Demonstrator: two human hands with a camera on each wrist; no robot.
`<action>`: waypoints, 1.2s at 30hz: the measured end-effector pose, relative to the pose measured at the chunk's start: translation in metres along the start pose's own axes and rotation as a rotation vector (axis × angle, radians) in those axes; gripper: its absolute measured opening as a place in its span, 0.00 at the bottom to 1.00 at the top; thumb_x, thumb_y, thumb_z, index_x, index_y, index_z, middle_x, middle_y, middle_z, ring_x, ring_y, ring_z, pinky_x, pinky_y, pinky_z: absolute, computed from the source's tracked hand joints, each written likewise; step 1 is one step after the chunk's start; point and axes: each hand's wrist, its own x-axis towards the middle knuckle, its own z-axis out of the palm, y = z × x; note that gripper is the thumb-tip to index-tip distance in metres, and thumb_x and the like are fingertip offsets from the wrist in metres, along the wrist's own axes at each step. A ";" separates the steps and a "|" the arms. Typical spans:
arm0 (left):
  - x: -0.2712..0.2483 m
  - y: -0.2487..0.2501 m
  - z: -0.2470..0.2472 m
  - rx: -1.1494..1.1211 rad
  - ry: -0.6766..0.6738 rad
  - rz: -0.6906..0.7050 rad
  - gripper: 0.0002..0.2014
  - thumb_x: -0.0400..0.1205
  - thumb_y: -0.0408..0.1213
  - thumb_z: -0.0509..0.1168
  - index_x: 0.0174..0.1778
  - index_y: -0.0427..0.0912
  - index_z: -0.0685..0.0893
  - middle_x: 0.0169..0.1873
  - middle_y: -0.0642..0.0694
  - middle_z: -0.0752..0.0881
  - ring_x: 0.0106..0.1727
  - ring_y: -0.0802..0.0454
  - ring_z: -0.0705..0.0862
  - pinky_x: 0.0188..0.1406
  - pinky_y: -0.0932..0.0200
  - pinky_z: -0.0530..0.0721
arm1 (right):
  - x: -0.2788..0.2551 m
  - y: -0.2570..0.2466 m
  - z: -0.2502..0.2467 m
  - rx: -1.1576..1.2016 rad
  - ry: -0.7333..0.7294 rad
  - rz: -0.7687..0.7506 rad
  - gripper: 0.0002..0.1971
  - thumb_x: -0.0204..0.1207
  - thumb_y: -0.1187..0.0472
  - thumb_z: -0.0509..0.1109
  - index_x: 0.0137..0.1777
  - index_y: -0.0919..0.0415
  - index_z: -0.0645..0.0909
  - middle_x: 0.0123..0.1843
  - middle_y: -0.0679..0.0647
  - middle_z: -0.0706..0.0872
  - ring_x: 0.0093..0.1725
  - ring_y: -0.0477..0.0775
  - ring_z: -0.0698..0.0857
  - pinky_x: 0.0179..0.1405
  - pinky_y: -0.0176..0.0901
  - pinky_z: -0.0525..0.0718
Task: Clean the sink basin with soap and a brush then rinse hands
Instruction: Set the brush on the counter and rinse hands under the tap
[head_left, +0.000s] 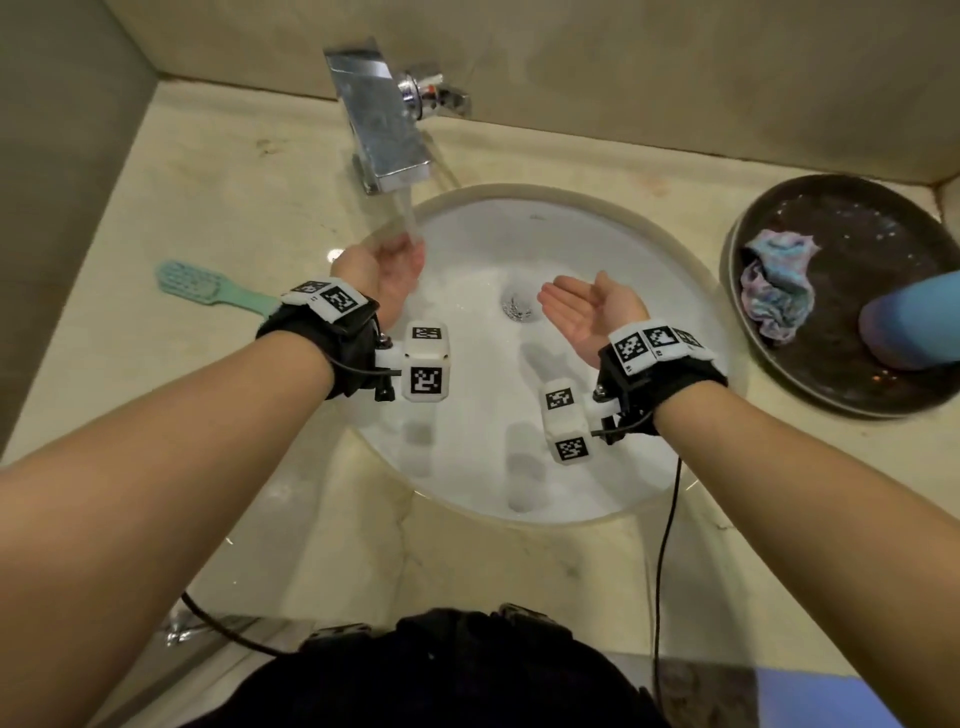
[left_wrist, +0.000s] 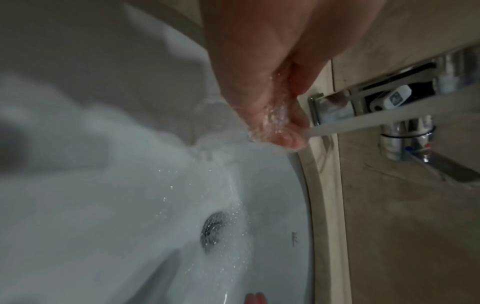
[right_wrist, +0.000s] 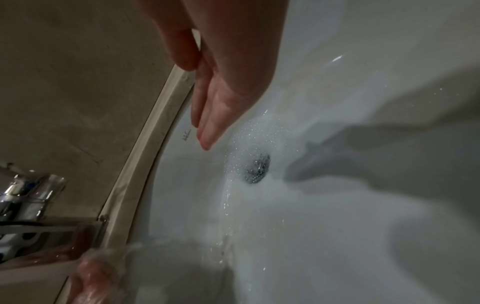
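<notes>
Water runs from the chrome faucet (head_left: 382, 124) into the white sink basin (head_left: 613, 249). My left hand (head_left: 397, 265) is cupped palm-up under the stream and holds nothing; in the left wrist view water splashes over its fingers (left_wrist: 283, 131). My right hand (head_left: 582, 306) hovers palm-up over the basin, right of the drain (head_left: 516, 306), with straight fingers (right_wrist: 215, 115) and nothing in it. The drain (left_wrist: 214, 230) sits wet with bubbles around it, also in the right wrist view (right_wrist: 257, 168). A teal brush (head_left: 208, 286) lies on the counter left of the basin.
A dark round tray (head_left: 779, 374) on the right counter carries a crumpled multicoloured cloth (head_left: 776, 291) and a blue bottle (head_left: 914, 327). The beige stone counter (head_left: 208, 197) surrounds the basin, with walls behind and to the left. A black cable (head_left: 667, 545) hangs from my right wrist.
</notes>
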 end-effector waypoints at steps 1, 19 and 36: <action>-0.002 -0.002 0.002 0.009 -0.014 -0.009 0.11 0.85 0.28 0.57 0.38 0.32 0.80 0.24 0.42 0.86 0.28 0.49 0.85 0.41 0.62 0.84 | 0.000 0.000 -0.002 0.007 0.004 0.000 0.27 0.88 0.52 0.45 0.72 0.77 0.68 0.73 0.70 0.73 0.72 0.65 0.75 0.67 0.49 0.76; 0.012 -0.123 0.117 0.487 -0.199 -0.240 0.15 0.88 0.32 0.49 0.38 0.34 0.75 0.35 0.41 0.80 0.37 0.53 0.79 0.41 0.67 0.82 | -0.017 -0.053 -0.092 0.198 0.114 -0.059 0.26 0.88 0.54 0.45 0.73 0.75 0.68 0.74 0.69 0.73 0.73 0.64 0.74 0.67 0.49 0.74; 0.025 -0.023 0.025 0.025 0.049 -0.030 0.14 0.86 0.34 0.53 0.40 0.36 0.82 0.35 0.44 0.84 0.34 0.53 0.83 0.34 0.66 0.84 | -0.006 -0.032 -0.053 0.054 0.082 -0.017 0.26 0.88 0.53 0.45 0.72 0.75 0.69 0.73 0.69 0.74 0.72 0.64 0.76 0.69 0.49 0.76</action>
